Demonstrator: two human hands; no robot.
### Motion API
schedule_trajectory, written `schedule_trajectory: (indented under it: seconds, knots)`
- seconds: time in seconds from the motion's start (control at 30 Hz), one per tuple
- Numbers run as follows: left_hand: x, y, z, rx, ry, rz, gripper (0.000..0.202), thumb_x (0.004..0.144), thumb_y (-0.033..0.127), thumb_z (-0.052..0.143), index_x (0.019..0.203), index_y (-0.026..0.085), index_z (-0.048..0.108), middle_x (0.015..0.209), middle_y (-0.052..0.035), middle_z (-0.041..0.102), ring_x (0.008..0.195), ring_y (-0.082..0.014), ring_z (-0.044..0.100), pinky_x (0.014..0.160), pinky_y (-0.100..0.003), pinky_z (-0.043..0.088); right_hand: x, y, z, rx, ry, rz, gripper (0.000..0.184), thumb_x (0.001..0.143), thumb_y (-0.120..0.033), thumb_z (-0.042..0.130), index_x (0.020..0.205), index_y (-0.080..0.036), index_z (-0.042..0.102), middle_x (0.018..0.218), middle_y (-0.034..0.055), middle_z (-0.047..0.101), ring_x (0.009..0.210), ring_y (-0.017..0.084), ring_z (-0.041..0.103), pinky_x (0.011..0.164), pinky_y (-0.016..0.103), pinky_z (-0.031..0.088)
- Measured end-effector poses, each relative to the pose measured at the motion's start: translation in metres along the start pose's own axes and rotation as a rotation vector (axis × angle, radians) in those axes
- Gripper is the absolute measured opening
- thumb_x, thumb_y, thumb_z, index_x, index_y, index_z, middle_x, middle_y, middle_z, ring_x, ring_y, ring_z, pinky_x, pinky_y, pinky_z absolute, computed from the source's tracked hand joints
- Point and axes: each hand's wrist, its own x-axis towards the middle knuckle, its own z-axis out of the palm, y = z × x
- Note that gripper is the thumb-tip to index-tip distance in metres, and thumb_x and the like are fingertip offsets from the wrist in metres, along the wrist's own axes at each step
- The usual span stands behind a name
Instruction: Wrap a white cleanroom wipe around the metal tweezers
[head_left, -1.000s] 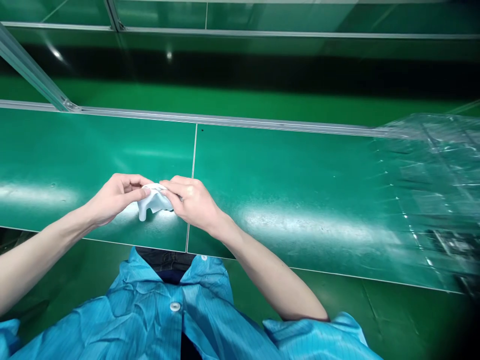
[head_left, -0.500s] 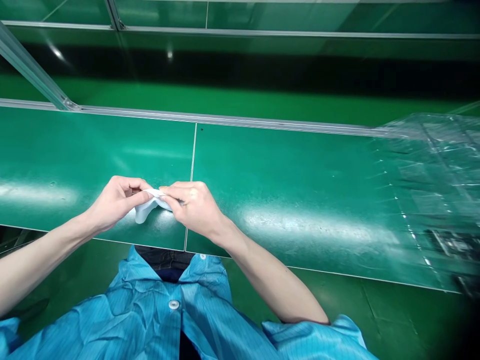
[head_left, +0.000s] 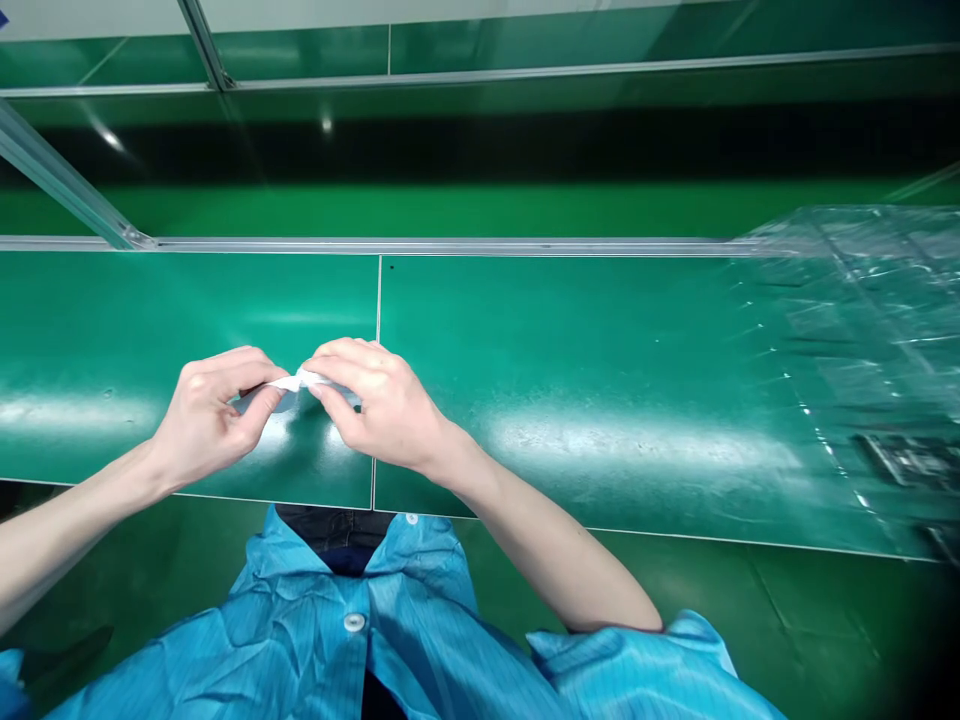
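A thin, soft white piece [head_left: 289, 383], perhaps cloth or film, is stretched between my two hands over the green tabletop. My left hand [head_left: 214, 410] pinches its left end between thumb and fingers. The other end is in the closed fingers of my right hand [head_left: 379, 400], only a short way off. Between the fingertips the piece looks twisted into a narrow band. Parts of it show pale under both hands; the rest is hidden by the fingers, so its exact kind is unclear.
Clear plastic sheeting [head_left: 870, 300] covers the table's right end, with dark circuit-board-like items [head_left: 911, 460] there, blurred. A metal rail [head_left: 450, 245] runs along the back edge, and a slanted metal post [head_left: 67, 175] rises at the left. A thin seam [head_left: 379, 300] divides the green tabletop [head_left: 562, 340].
My left hand has moved slightly left and turned. The white piece, which hung down loosely in a flap, is now drawn into a narrow band between the fingertips. The view has shifted slightly.
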Motion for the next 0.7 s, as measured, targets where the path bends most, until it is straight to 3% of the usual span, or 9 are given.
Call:
schedule_trajectory:
  seconds: [0.13,0.33,0.47,0.57,0.63,0.7]
  knots:
    - [0.007,0.006,-0.007,0.024,0.005,0.051,0.019,0.080,0.021,0.051,0.067,0.017,0.065,0.061,-0.0018,0.061,0.053,-0.0113,0.050,0.052,-0.024,0.035,0.003,0.003,0.004,-0.084,0.030,-0.071,0.024,0.095,-0.022,0.042,0.100,-0.010,0.063,0.098,0.0084,0.064,0.088,0.017,0.057,0.074,0.029,0.041]
    - [0.010,0.010,-0.010,0.013,-0.015,-0.002,0.022,0.081,0.027,0.053,0.065,0.018,0.064,0.058,-0.0011,0.059,0.051,-0.0110,0.048,0.051,-0.024,0.034,0.004,0.004,0.002,-0.187,0.027,-0.103,0.031,0.098,-0.028,0.037,0.092,-0.012,0.064,0.083,0.0050,0.061,0.075,0.013,0.053,0.067,0.026,0.039]
    - [0.011,0.014,-0.011,-0.063,-0.063,-0.157,0.027,0.078,0.036,0.056,0.059,0.018,0.064,0.057,-0.0007,0.058,0.050,-0.0112,0.045,0.050,-0.025,0.032,0.004,0.000,0.003,-0.353,-0.057,-0.074,0.028,0.096,-0.022,0.036,0.084,-0.013,0.060,0.078,0.0036,0.054,0.056,0.010,0.042,0.049,0.026,0.028]
    - [0.013,0.016,-0.012,-0.221,-0.096,-0.353,0.026,0.071,0.040,0.062,0.059,0.018,0.065,0.056,-0.0009,0.057,0.050,-0.0116,0.045,0.048,-0.025,0.033,0.008,-0.003,0.006,-0.491,-0.085,-0.062,0.022,0.093,-0.016,0.038,0.085,-0.012,0.058,0.077,0.0039,0.052,0.054,0.011,0.041,0.045,0.028,0.021]
    - [0.013,0.016,-0.013,-0.357,-0.062,-0.477,0.023,0.065,0.039,0.067,0.060,0.017,0.067,0.057,-0.0015,0.059,0.052,-0.0122,0.047,0.048,-0.024,0.035,0.010,-0.002,0.007,-0.555,-0.042,-0.070,0.024,0.092,-0.014,0.034,0.086,-0.012,0.058,0.077,0.0050,0.053,0.057,0.012,0.046,0.046,0.028,0.023]
    - [0.013,0.014,-0.014,-0.483,-0.008,-0.561,0.020,0.061,0.034,0.071,0.061,0.015,0.067,0.059,-0.0020,0.061,0.055,-0.0126,0.050,0.050,-0.023,0.037,0.010,0.001,0.005,-0.569,0.032,-0.084,0.025,0.092,-0.013,0.034,0.089,-0.012,0.059,0.080,0.0068,0.056,0.066,0.016,0.052,0.052,0.029,0.032]
